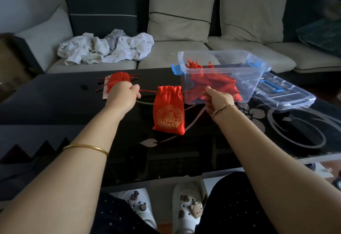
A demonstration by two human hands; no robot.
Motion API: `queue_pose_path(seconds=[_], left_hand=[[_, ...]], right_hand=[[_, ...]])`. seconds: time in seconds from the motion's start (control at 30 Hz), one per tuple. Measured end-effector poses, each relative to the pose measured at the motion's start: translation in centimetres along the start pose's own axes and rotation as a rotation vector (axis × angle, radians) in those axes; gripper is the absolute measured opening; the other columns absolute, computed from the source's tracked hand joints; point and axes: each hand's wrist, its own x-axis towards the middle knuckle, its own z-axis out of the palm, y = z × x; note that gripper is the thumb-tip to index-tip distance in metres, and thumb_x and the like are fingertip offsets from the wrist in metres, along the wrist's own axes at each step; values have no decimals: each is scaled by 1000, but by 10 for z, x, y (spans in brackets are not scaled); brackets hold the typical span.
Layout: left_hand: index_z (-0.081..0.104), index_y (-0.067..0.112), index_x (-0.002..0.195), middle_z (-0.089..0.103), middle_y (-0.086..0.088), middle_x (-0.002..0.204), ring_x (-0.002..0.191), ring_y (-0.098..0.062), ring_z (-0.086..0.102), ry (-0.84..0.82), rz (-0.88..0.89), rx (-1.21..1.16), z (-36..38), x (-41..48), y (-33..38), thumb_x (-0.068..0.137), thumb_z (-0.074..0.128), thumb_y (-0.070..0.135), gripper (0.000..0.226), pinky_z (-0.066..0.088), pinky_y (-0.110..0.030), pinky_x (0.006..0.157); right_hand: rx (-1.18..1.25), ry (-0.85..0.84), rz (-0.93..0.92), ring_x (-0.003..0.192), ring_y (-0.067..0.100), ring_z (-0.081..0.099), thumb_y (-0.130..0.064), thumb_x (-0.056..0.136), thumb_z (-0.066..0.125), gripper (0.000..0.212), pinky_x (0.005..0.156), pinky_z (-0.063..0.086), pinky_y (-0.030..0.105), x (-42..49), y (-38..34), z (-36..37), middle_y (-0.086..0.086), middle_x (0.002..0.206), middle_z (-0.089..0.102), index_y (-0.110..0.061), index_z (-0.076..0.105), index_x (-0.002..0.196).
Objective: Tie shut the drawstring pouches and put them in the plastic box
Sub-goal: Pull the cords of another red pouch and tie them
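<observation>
Over the table [55, 102], the pouch [168, 113] is hung by cords [147, 91] pinched in the left hand [125, 94] and right hand [217, 99]; an even outward pull is wanted.

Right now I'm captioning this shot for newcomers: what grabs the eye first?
A red pouch with a gold emblem sits mid-frame, its drawstrings pulled sideways by the left hand and right hand. Behind the right hand, a clear plastic box on the black table holds more red pouches.
</observation>
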Motion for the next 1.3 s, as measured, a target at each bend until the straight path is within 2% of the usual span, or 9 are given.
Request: queue_pose_path(seconds=[0.13,0.2,0.3,0.4,0.57,0.77,0.97,1.13,1.3], left_hand=[[45,18,62,38,6,46,32,-7,29,-165,-558,-803,-8,5,2,95,38,19,33,23,-19,39],[45,19,61,37,7,41,29,-7,27,-185,-607,-973,-7,4,6,94,37,18,34,22,-17,36],[52,19,67,54,6,63,51,-6,47,-177,-498,-1142,-9,-3,19,97,45,26,31,36,-19,51],[50,22,70,68,8,94,91,-6,62,-286,-241,-1105,-10,-10,35,99,40,34,33,41,-27,79],[63,16,82,66,3,75,67,-8,59,-384,15,-863,-6,-26,61,99,44,20,26,43,-24,72],[67,5,87,57,-15,88,72,-14,47,-485,112,-716,-3,-37,70,88,59,3,7,43,-21,67],[65,3,83,54,-4,66,55,-8,43,-444,109,-666,0,-37,69,87,63,10,8,42,-20,60],[67,11,80,59,8,59,55,-2,46,-472,80,-719,1,-37,68,89,59,9,12,44,-14,57],[68,13,82,61,11,57,55,-1,49,-491,81,-753,2,-35,67,91,56,10,15,45,-14,58]], right_hand=[[185,33,240,48,6,36,-26,93,53,31,52,32,20,8,0,-6,-10,29,38,-18,55,63],[216,71,243,47,7,35,-26,93,52,31,51,32,20,8,1,-6,-10,29,37,-18,55,63],[119,136,59,48,9,41,-21,89,56,28,47,36,21,4,-5,-3,-6,46,49,-16,56,62],[6,110,-199,51,12,47,-22,90,55,32,46,41,21,-6,-19,1,-2,57,52,-16,57,59],[-102,-36,-502,53,10,45,-23,89,58,32,56,40,25,-38,-45,25,-4,52,51,-5,67,65],[-241,-179,-666,48,2,44,-24,89,58,31,55,39,21,-58,-52,40,-5,51,50,-1,70,73],[-133,-227,-501,52,7,50,-29,97,45,38,49,39,19,-52,-50,43,-4,58,55,-16,61,65],[-371,-370,-301,47,11,41,-39,98,34,43,47,31,25,-40,-35,39,-2,60,49,-16,55,70],[-353,-416,-349,48,13,38,-23,99,39,33,44,30,23,-43,-34,37,0,58,41,-15,47,67]])
